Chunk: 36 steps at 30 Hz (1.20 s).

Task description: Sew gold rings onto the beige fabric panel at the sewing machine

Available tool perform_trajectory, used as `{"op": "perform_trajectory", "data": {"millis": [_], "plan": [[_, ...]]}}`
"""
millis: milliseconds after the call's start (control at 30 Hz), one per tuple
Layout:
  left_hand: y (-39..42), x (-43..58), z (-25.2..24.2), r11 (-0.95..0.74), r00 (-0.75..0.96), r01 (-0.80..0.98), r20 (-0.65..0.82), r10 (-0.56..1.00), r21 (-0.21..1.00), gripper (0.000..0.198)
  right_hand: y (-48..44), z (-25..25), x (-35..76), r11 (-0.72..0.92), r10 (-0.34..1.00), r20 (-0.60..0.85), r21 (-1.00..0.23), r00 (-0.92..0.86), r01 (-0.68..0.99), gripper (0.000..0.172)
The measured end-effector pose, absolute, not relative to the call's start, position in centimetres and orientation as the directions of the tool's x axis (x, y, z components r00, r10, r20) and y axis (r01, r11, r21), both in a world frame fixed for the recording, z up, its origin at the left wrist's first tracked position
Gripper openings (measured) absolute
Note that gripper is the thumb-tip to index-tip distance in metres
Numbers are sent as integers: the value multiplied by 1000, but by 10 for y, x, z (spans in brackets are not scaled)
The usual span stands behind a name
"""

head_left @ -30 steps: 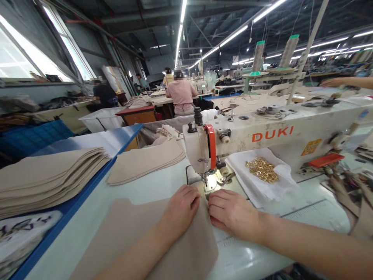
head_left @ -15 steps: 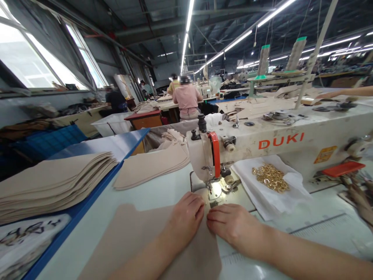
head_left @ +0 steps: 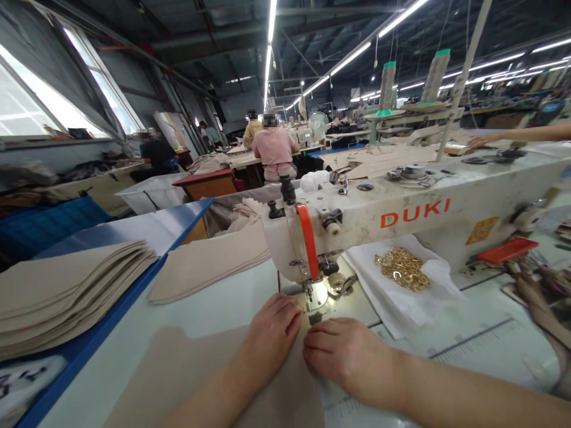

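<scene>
A beige fabric piece (head_left: 292, 395) lies flat on the pale table, its narrow end under the sewing machine (head_left: 414, 211) by the needle. My left hand (head_left: 275, 333) is closed on this piece, thumb and fingertips pressed together just left of and in front of the needle. On the right edge of the same piece rests my right hand (head_left: 341, 356), fingers curled together and thumb tucked out of sight. A small gap separates the two hands. Light from the machine falls on the metal needle plate (head_left: 319, 295).
Stacked beige panels (head_left: 75, 291) lie at left beyond a blue edge, with more fabric panels (head_left: 209, 261) behind. Gold metal rings (head_left: 404, 268) sit on a white cloth (head_left: 383, 300) under the machine arm. A co-worker's arm (head_left: 526, 134) reaches in at upper right; other people sit farther back.
The view has turned slightly right, so everything sits farther left in the picture. My hands keep nearly the same place by the needle. The co-worker's arm reaches farther in.
</scene>
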<state>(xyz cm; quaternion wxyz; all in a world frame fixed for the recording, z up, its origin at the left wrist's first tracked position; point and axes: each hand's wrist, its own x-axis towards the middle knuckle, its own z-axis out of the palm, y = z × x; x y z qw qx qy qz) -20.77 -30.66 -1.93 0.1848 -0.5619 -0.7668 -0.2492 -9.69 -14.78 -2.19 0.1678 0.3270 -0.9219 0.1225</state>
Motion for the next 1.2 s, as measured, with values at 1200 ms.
{"op": "perform_trajectory", "data": {"millis": [1200], "plan": [[-306,-207,-19,233,-295,956,579,760,180,16,-148,-22,-96,766,-532,404,-145,-744,-626,11]]}}
